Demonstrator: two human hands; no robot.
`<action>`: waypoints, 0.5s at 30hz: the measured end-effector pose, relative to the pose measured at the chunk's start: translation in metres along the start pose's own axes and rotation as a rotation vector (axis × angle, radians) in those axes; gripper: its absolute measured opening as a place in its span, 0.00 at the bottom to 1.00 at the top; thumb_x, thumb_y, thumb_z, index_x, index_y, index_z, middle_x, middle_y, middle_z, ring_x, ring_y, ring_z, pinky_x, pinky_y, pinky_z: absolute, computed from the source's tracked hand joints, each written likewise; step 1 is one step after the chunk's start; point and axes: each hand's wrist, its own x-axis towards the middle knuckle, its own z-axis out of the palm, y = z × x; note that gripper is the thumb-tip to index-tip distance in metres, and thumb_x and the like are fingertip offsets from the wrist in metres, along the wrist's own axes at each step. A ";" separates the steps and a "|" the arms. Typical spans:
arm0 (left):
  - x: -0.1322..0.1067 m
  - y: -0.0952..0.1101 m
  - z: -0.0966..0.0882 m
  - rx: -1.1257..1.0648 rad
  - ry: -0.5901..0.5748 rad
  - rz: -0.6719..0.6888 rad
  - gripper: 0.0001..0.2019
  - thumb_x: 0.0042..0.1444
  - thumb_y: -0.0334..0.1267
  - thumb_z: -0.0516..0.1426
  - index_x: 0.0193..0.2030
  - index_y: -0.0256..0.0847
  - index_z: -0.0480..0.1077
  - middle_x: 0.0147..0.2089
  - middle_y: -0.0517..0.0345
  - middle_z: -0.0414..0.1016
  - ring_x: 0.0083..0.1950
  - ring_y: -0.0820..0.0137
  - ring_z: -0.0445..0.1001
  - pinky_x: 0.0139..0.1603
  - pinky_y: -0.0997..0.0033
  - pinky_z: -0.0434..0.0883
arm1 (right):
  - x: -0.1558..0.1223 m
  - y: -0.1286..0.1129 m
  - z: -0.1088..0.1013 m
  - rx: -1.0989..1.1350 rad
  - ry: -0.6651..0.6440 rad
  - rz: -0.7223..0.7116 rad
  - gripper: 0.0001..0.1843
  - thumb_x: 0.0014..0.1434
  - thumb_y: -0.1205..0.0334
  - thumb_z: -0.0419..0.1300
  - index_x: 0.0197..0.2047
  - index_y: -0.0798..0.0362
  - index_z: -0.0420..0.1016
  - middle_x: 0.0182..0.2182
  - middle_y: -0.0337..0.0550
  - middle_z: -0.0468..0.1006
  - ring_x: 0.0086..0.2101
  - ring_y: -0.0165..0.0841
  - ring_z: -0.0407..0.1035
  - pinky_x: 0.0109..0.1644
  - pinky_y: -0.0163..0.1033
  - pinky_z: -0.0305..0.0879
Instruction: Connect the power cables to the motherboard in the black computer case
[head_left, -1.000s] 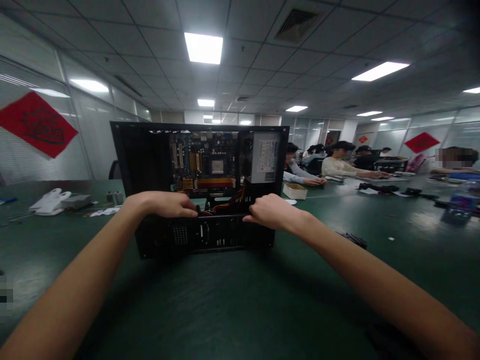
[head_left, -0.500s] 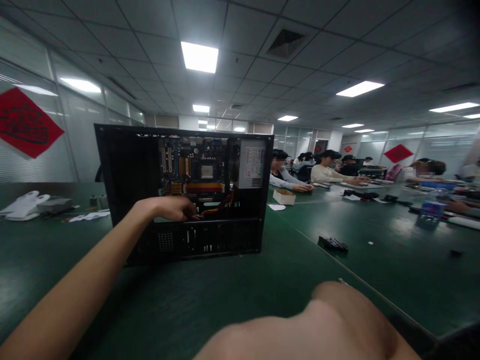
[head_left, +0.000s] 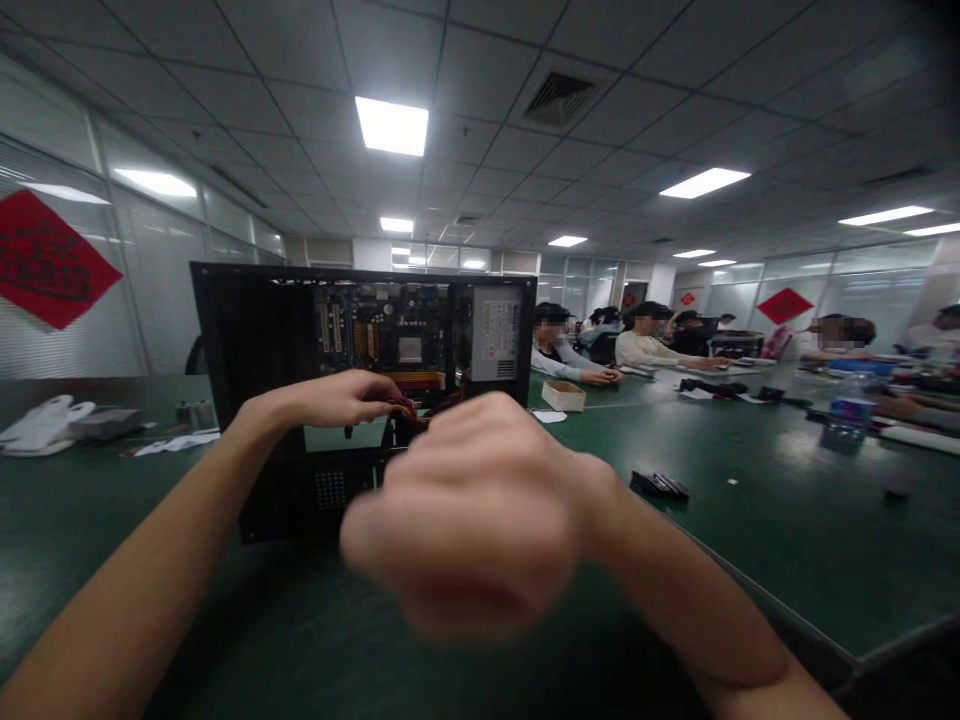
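Nearest, at the middle, a blurred right hand [head_left: 480,510], fingertips hidden; cannot tell how far closed, or on what. Farther in and left, a left hand [head_left: 337,400], fingers bent tight around bundled cables [head_left: 403,400]. Just behind, left of the middle, an open computer case [head_left: 364,273], upright on the green table [head_left: 750,530]. Beyond, right, a pale box [head_left: 562,401]; far right, seated people [head_left: 641,345].

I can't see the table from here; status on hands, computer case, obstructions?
Left hand at cables, grip unclear. Computer case upright, open side in view. Right hand, curled and blurred, blocks view of the computer case's lower right.
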 end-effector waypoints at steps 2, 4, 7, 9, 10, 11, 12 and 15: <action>-0.005 0.006 -0.007 -0.100 0.043 0.095 0.22 0.60 0.51 0.55 0.53 0.37 0.75 0.52 0.49 0.79 0.51 0.59 0.76 0.50 0.66 0.73 | 0.026 0.036 0.017 0.143 0.214 0.027 0.25 0.74 0.54 0.38 0.52 0.53 0.73 0.42 0.45 0.79 0.43 0.32 0.74 0.49 0.37 0.70; -0.009 0.010 -0.010 -0.141 0.052 0.153 0.21 0.59 0.52 0.56 0.50 0.38 0.75 0.49 0.51 0.80 0.49 0.60 0.77 0.49 0.66 0.73 | 0.045 0.068 0.046 0.295 0.412 0.139 0.20 0.73 0.54 0.45 0.56 0.58 0.69 0.51 0.53 0.76 0.50 0.36 0.72 0.53 0.41 0.69; -0.013 0.016 -0.010 -0.138 0.024 0.161 0.17 0.57 0.48 0.59 0.49 0.41 0.74 0.46 0.55 0.80 0.45 0.63 0.77 0.45 0.69 0.72 | 0.055 0.098 0.083 0.574 0.368 0.252 0.22 0.70 0.55 0.54 0.62 0.59 0.63 0.56 0.57 0.74 0.53 0.37 0.70 0.57 0.44 0.68; -0.014 0.022 -0.009 -0.137 0.016 0.160 0.14 0.56 0.44 0.60 0.47 0.41 0.73 0.45 0.55 0.79 0.43 0.65 0.77 0.43 0.70 0.72 | 0.054 0.104 0.092 0.738 0.219 0.228 0.21 0.69 0.56 0.57 0.60 0.58 0.65 0.52 0.53 0.77 0.49 0.35 0.73 0.53 0.41 0.70; -0.014 0.024 -0.008 -0.134 0.018 0.166 0.13 0.56 0.42 0.59 0.46 0.41 0.73 0.45 0.55 0.79 0.43 0.66 0.77 0.43 0.70 0.72 | 0.052 0.105 0.092 0.799 0.156 0.213 0.19 0.69 0.56 0.58 0.58 0.58 0.67 0.48 0.51 0.79 0.46 0.34 0.74 0.50 0.40 0.71; -0.014 0.026 -0.007 -0.124 0.026 0.173 0.12 0.56 0.41 0.59 0.46 0.41 0.73 0.44 0.55 0.79 0.42 0.66 0.77 0.42 0.70 0.72 | 0.050 0.104 0.090 0.855 0.114 0.206 0.18 0.68 0.57 0.58 0.57 0.59 0.68 0.45 0.49 0.80 0.42 0.33 0.75 0.46 0.38 0.72; -0.014 0.028 -0.007 -0.101 0.046 0.178 0.12 0.56 0.40 0.58 0.46 0.41 0.73 0.44 0.55 0.79 0.42 0.66 0.77 0.42 0.70 0.72 | 0.048 0.104 0.087 0.910 0.093 0.212 0.18 0.67 0.57 0.59 0.56 0.59 0.69 0.42 0.47 0.80 0.38 0.31 0.75 0.41 0.36 0.72; -0.010 0.028 -0.008 0.029 0.196 0.192 0.13 0.55 0.40 0.59 0.47 0.41 0.73 0.44 0.54 0.78 0.43 0.65 0.77 0.43 0.68 0.72 | 0.044 0.105 0.077 1.059 0.063 0.271 0.19 0.68 0.54 0.58 0.54 0.60 0.71 0.34 0.42 0.79 0.27 0.27 0.73 0.30 0.32 0.68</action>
